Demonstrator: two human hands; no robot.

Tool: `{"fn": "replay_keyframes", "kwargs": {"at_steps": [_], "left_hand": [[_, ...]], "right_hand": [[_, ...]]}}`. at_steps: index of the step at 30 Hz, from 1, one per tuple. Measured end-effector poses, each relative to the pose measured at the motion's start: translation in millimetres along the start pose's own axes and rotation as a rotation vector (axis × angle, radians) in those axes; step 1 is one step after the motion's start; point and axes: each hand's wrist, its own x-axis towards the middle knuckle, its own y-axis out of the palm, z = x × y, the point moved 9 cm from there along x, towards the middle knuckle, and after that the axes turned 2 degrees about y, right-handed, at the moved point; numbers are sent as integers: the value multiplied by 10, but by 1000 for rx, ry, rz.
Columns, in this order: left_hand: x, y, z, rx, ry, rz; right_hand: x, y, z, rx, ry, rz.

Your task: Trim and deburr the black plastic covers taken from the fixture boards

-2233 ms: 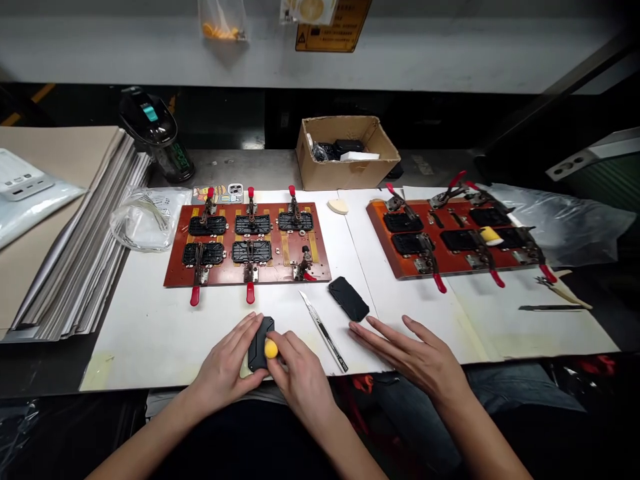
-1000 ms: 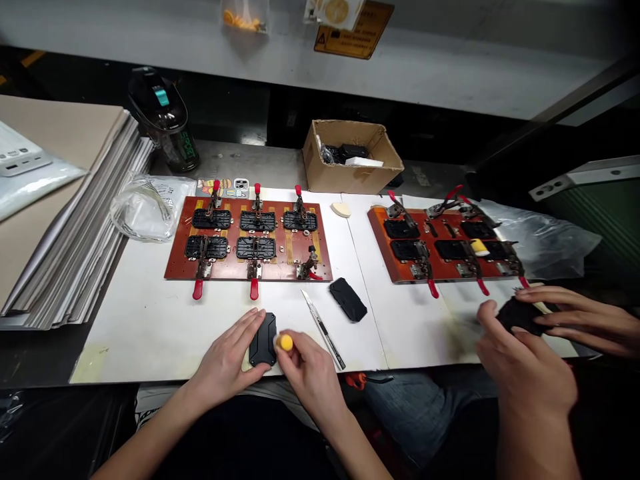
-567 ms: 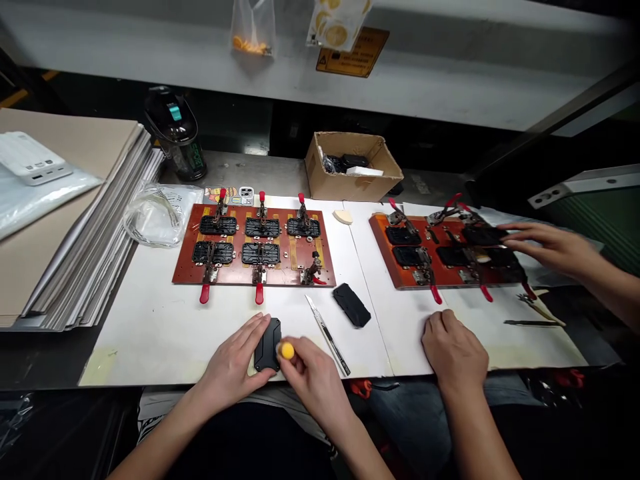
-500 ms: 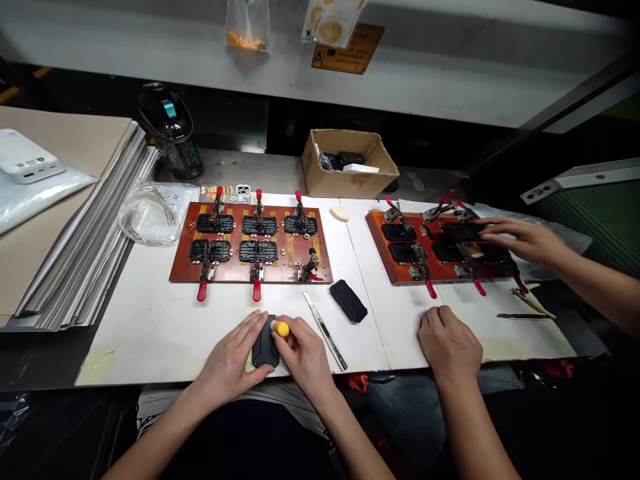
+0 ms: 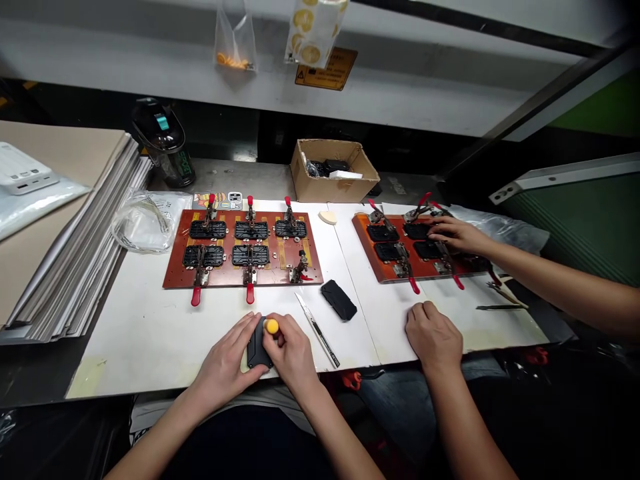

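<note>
The black case (image 5: 255, 349) rests on the white sheet (image 5: 150, 343) by its near edge, the left hand (image 5: 226, 357) clamped on its left side and near end, the right hand (image 5: 293, 352) pinching the yellow tool (image 5: 271, 326) at its far right part. Rightward lies the knife (image 5: 319, 333), then a second case (image 5: 339, 300); beyond stand the left jig (image 5: 223, 280) and right jig (image 5: 385, 272), a co-worker's hand (image 5: 456, 233) over the latter; past them, the open box (image 5: 340, 192)

Slim silver metal knife (image 5: 317, 331) at three o'clock from nearest oblong black plastic case (image 5: 257, 348); rectangular red-brown board (image 5: 271, 273) at twelve.
</note>
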Motion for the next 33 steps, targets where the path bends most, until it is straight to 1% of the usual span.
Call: {"fn": "replay_keyframes", "kwargs": {"at_steps": [1, 3, 5, 6, 7, 9, 11, 12, 14, 16, 18, 19, 21, 22, 24, 26, 28, 29, 30, 31, 33], "left_hand": [[2, 0, 2, 2, 0, -4], [6, 9, 5, 7, 0, 1], [8, 24, 8, 13, 0, 14], [6, 29, 8, 15, 4, 18], [2, 31, 8, 16, 9, 18], [-10, 31, 6, 16, 23, 9], [-20, 35, 3, 13, 36, 1], [-23, 38, 2, 10, 40, -2], [-20, 49, 0, 3, 49, 1], [-6, 52, 1, -10, 52, 5], [12, 28, -10, -27, 64, -3], [15, -5, -38, -32, 86, -22], [-10, -129, -159, -34, 166, -102], [-43, -209, -244, -45, 208, -152], [-134, -349, -420, -122, 259, -211], [-222, -454, -528, -246, 214, -221], [-308, -556, -546, -317, 130, -222], [-350, -642, -511, -307, 92, -249], [-388, -760, -424, -258, 37, -298], [-421, -907, -286, -183, -33, -359], [-484, -1290, 129, -7, -238, -507]], "right_hand": [[-36, 22, 7, -5, -4, 21], [-180, 26, 12, -43, -1, 107], [-335, 2, -2, -105, 10, 218], [-377, -27, -14, -125, 20, 239], [-382, -66, -26, -128, 30, 223], [-304, -132, -39, -82, 42, 110], [-199, -123, -37, -29, 37, 2], [-164, -87, -24, -21, 25, -14], [-162, -11, 11, -61, 0, 24], [-249, 7, 1, -152, 13, 114], [-368, -65, -62, -196, 67, 186], [-415, -125, -100, -174, 106, 195], [-462, -223, -163, -57, 199, 174], [-467, -228, -176, 24, 245, 163], [-448, -117, -126, 191, 293, 187], [-403, 80, 31, 333, 261, 257], [-357, 242, 218, 417, 182, 319], [-343, 293, 282, 425, 156, 334], [-338, 326, 319, 412, 141, 342], [-348, 350, 337, 382, 135, 350], [-425, 397, 331, 289, 132, 393]]}}
